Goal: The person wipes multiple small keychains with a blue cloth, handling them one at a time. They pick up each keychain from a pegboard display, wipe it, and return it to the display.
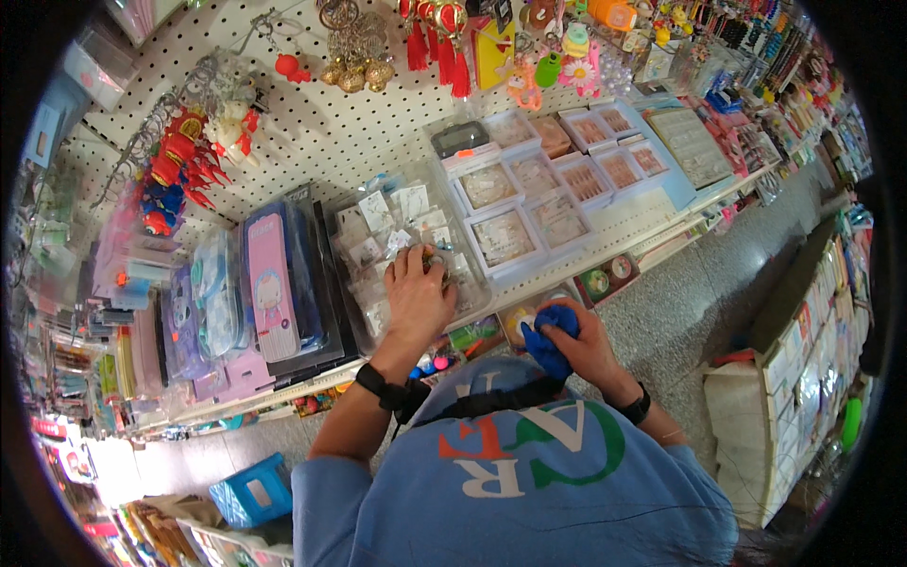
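My left hand [419,292] reaches into a clear plastic tray [363,333] on the shelf, its fingers bent over small items there; whether it grips one I cannot tell. Small carded packets [375,211] in clear bags fill the tray. A crumpled blue cloth [553,340] is bunched in my right hand [587,347], in front of the shelf edge. Beside the tray, to the right, stand white boxes with clear lids [503,241]. A pink pencil case [269,287] lies to its left.
Keychains with red tassels [446,60] and other charms hang from a white pegboard [312,127]. Below the shelf edge sits a small box of round items [607,278]. A blue plastic basket [254,490] is at the lower left, and a cardboard display box [744,425] stands at the right.
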`<state>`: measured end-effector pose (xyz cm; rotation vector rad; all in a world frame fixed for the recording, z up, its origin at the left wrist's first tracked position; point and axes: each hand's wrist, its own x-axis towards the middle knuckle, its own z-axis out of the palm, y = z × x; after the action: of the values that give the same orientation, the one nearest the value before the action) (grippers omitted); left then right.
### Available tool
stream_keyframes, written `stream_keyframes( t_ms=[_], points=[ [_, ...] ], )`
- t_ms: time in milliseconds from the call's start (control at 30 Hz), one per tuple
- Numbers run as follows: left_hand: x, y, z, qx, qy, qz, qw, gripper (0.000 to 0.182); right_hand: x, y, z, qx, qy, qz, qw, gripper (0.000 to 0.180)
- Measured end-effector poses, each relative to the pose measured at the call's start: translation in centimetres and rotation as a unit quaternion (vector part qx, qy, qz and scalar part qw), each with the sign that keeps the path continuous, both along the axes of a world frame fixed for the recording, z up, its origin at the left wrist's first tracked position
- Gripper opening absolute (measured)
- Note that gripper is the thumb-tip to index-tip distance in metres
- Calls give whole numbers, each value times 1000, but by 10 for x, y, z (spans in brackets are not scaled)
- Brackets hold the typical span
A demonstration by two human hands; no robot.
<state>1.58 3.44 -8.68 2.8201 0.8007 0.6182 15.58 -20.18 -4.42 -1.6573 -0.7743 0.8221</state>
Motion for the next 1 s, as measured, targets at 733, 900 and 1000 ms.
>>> stream_keyframes(
  t_ms=[733,900,1000],
  points=[
    [-53,11,33,-679,-401,12,615,11,-5,16,-3,33,26,34,999,22],
    [-56,3,52,-687,-379,-18,620,12,-4,28,20,69,-50,45,995,23],
    [-55,-3,64,-686,-357,-35,633,12,-2,40,39,120,-70,33,990,25]
  ],
)
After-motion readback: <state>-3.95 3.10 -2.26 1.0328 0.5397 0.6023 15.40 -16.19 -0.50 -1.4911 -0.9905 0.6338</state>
